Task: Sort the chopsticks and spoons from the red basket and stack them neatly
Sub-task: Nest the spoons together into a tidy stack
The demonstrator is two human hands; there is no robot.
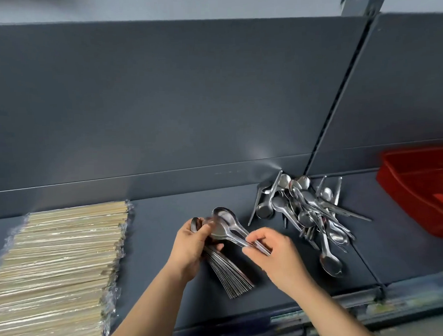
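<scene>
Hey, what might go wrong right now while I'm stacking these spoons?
The stack of spoons in the left hand is fanned out at the handles, so it may slip apart as the right hand nests another spoon. The loose pile is tangled; pulling one could drag others, and the frontmost spoon lies near the front edge of the shelf.

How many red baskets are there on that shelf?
1. The red basket sits at the far right of the shelf, cut off by the picture's edge, right of the loose spoon pile. Others could lie out of view.
</scene>
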